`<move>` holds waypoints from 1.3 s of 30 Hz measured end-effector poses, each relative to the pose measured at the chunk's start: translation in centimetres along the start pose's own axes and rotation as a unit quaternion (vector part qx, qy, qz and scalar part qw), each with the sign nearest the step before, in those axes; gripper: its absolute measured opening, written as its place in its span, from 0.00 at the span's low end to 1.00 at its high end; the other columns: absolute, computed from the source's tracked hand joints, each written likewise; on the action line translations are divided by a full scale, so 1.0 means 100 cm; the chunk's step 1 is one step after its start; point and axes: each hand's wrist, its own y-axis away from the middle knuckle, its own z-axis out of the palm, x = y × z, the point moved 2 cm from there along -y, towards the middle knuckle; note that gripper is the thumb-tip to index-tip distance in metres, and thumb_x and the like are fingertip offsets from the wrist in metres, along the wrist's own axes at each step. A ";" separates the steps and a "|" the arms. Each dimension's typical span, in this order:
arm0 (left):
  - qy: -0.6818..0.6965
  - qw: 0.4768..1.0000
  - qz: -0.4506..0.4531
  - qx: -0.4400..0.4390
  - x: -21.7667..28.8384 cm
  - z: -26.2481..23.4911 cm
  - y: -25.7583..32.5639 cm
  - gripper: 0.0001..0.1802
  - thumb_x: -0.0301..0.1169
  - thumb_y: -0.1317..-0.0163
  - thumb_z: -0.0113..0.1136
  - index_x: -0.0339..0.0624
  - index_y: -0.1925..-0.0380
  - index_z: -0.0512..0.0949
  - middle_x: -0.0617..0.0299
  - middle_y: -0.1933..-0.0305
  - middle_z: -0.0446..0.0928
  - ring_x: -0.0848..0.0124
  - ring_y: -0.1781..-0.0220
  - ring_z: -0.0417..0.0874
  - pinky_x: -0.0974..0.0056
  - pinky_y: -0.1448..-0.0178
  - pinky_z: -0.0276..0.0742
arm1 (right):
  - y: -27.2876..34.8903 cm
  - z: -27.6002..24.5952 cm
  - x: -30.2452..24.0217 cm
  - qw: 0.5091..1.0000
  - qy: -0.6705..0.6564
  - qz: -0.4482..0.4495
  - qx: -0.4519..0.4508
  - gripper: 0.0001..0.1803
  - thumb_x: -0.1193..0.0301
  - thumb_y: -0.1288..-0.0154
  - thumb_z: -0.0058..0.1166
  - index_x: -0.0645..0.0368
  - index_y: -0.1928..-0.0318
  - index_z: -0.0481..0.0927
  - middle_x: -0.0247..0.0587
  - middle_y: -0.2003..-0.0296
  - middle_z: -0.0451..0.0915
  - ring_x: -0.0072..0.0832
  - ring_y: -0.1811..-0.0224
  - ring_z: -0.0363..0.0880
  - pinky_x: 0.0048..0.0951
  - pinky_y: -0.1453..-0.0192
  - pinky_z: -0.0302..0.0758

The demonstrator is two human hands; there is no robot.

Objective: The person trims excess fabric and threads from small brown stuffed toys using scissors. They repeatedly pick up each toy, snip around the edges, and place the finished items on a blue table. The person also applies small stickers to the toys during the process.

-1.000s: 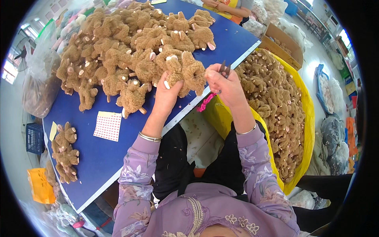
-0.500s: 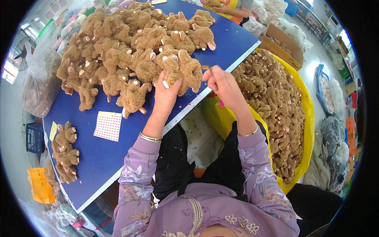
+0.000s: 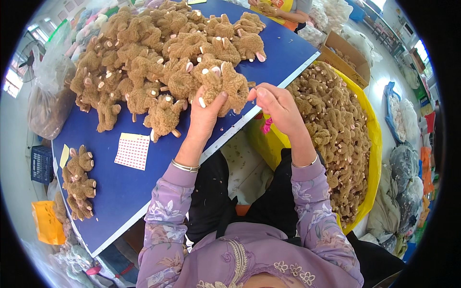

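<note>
My left hand grips a brown fluffy plush toy with small white and pink pieces, at the near edge of the plush pile. Just right of that toy, my right hand is closed in a pinch, fingertips close to its side. What the fingers pinch is too small or hidden to make out. A bright pink curled piece hangs below the right hand. Behind the held toy spreads a big heap of similar brown plush toys on the blue table.
A sheet of red-marked labels lies on the table, with several plush toys lined up left of it. To my right stands a yellow sack full of brown plush pieces; beyond it, a cardboard box. Another person works across the table.
My right hand has turned a little and shifted slightly right; the dark thin thing at its fingertips no longer shows. More of the pink piece is visible. My left hand keeps its hold.
</note>
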 end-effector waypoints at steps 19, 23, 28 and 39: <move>0.061 0.998 0.011 -0.010 0.001 0.004 0.001 0.21 0.29 0.36 0.59 0.33 0.45 0.68 0.58 0.49 0.77 0.73 0.50 0.78 0.67 0.46 0.76 | 0.003 0.004 -0.004 0.994 0.079 -0.024 0.074 0.13 0.66 0.37 0.58 0.67 0.67 0.76 0.34 0.79 0.69 0.18 0.75 0.65 0.24 0.70 0.65; 0.018 0.999 0.026 -0.025 -0.003 0.003 0.000 0.21 0.29 0.35 0.59 0.35 0.45 0.69 0.59 0.50 0.77 0.75 0.52 0.78 0.69 0.48 0.76 | -0.003 0.020 0.006 0.984 0.165 -0.012 0.062 0.17 0.63 0.42 0.62 0.66 0.65 0.77 0.42 0.78 0.73 0.25 0.75 0.71 0.29 0.68 0.69; 0.031 0.999 0.018 -0.016 -0.001 0.005 0.002 0.18 0.31 0.34 0.58 0.35 0.48 0.70 0.61 0.53 0.77 0.77 0.54 0.77 0.71 0.50 0.75 | -0.005 0.027 0.006 0.994 0.109 0.024 0.018 0.15 0.66 0.42 0.62 0.68 0.65 0.78 0.36 0.76 0.76 0.20 0.72 0.71 0.27 0.64 0.71; -0.190 0.971 0.136 0.045 0.000 0.006 0.001 0.19 0.29 0.34 0.56 0.36 0.46 0.65 0.55 0.44 0.70 0.71 0.44 0.72 0.68 0.41 0.70 | -0.007 0.015 0.030 0.964 -0.209 0.167 -0.007 0.10 0.66 0.35 0.58 0.56 0.70 0.75 0.21 0.80 0.65 0.09 0.83 0.56 0.16 0.80 0.52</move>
